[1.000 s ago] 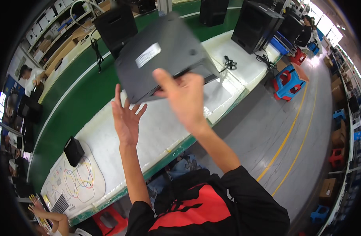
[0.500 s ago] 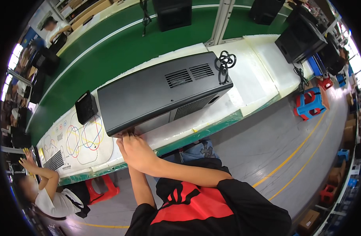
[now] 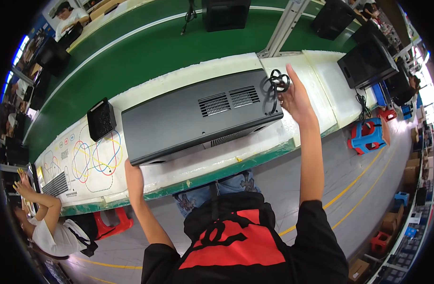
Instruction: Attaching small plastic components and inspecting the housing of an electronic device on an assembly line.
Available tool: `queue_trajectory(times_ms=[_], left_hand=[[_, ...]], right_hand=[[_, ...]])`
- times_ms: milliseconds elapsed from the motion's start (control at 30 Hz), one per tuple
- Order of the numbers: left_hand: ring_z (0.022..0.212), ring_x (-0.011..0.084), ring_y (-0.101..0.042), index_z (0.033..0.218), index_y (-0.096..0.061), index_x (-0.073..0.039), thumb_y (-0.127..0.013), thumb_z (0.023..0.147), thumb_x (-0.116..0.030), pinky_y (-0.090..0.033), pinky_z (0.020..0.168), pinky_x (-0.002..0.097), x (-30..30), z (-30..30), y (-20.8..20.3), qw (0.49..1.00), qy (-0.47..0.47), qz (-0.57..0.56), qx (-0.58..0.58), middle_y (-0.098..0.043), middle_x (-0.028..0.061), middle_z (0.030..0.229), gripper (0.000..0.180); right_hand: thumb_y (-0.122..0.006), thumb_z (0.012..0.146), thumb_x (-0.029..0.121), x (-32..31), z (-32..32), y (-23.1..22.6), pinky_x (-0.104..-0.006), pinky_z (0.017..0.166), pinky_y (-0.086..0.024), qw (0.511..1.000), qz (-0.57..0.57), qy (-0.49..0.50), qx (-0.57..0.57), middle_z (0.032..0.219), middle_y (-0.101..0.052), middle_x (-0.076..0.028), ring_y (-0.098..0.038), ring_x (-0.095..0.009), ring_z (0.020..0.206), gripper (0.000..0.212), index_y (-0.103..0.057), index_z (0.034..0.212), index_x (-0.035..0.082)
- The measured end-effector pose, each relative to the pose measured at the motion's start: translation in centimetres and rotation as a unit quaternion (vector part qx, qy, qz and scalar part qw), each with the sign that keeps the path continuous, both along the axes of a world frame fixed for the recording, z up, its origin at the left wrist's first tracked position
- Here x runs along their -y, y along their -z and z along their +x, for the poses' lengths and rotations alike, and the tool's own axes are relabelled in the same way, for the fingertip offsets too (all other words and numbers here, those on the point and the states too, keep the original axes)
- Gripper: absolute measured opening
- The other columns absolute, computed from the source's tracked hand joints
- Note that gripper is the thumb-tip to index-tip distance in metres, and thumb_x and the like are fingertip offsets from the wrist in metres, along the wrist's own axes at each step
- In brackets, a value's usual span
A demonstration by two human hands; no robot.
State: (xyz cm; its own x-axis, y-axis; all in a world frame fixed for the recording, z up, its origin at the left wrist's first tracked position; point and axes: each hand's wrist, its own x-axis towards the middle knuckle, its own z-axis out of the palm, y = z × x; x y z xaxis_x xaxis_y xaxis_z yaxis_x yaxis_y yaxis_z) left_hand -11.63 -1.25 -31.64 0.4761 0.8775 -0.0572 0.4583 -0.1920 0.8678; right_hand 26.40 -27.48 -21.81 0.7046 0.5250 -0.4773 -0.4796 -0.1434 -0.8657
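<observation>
A box-shaped appliance with a dark grey casing (image 3: 174, 118) and slotted vents, its kind not certain, lies on the white padded bench. Against its near left corner is my left hand (image 3: 134, 179), its fingers mostly hidden by the casing. At the right end my right hand (image 3: 298, 105) stands upright with fingers stretched out, close beside the casing and the black power cord (image 3: 279, 81). The cord is bundled in loops at the far right corner. Whether the right palm presses on the casing I cannot tell.
A black tray (image 3: 101, 119) sits left of the appliance, beside a printed mat with coloured loops (image 3: 95, 163). A green conveyor (image 3: 150, 61) runs behind, past a metal post (image 3: 285, 29). Another black appliance (image 3: 368, 64) stands right. A co-worker (image 3: 51, 227) sits left; a blue-red stool (image 3: 368, 135) stands right.
My hands were together at the near left corner. My right hand has moved to the appliance's right end and opened; my left stays at the left corner. The appliance appears slightly turned.
</observation>
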Motion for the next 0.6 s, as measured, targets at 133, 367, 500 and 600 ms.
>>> queue_trajectory(times_ms=[133,367,500,600], left_hand=[[0.098,0.0172,-0.054,0.112,-0.055,0.008,-0.039,0.098,-0.029,-0.040,0.090,0.0317,0.6,0.1,-0.2,0.989,-0.016,-0.092,0.112,-0.061,0.0107,0.105,0.043],[0.125,0.0196,-0.044,0.139,-0.038,-0.004,-0.034,0.101,-0.044,-0.033,0.107,0.0347,0.6,1.2,3.4,0.953,-0.030,-0.170,0.250,-0.046,0.0086,0.136,0.055],[0.132,0.0226,-0.036,0.139,-0.035,-0.003,-0.028,0.098,-0.056,-0.020,0.113,0.0368,3.1,0.2,3.4,0.887,-0.002,-0.122,0.446,-0.040,0.0110,0.143,0.068],[0.131,0.0216,-0.037,0.140,-0.034,-0.001,-0.034,0.100,-0.048,-0.024,0.112,0.0372,4.3,1.4,4.0,0.922,-0.022,-0.072,0.381,-0.040,0.0093,0.142,0.062]], right_hand=[[-0.055,0.092,0.036,-5.7,1.9,-2.2,-0.0265,0.085,-0.043,0.968,0.110,-0.062,0.218,0.107,-0.066,-0.013,-0.061,-0.014,0.092,0.054,-0.053,0.125,-0.007],[-0.053,0.093,0.038,-11.1,4.4,-2.8,-0.0287,0.105,-0.032,0.815,-0.067,-0.406,0.407,0.128,-0.058,-0.009,-0.049,-0.023,0.124,0.048,-0.056,0.128,0.005],[-0.050,0.095,0.038,-7.8,3.1,-2.9,-0.0297,0.103,-0.035,0.898,0.124,-0.157,0.392,0.127,-0.058,-0.011,-0.050,-0.021,0.122,0.048,-0.056,0.129,0.005],[-0.047,0.097,0.036,-4.4,-2.1,3.7,-0.0330,0.098,-0.041,0.973,0.153,0.032,0.169,0.127,-0.059,-0.010,-0.055,-0.019,0.116,0.047,-0.052,0.131,0.004]])
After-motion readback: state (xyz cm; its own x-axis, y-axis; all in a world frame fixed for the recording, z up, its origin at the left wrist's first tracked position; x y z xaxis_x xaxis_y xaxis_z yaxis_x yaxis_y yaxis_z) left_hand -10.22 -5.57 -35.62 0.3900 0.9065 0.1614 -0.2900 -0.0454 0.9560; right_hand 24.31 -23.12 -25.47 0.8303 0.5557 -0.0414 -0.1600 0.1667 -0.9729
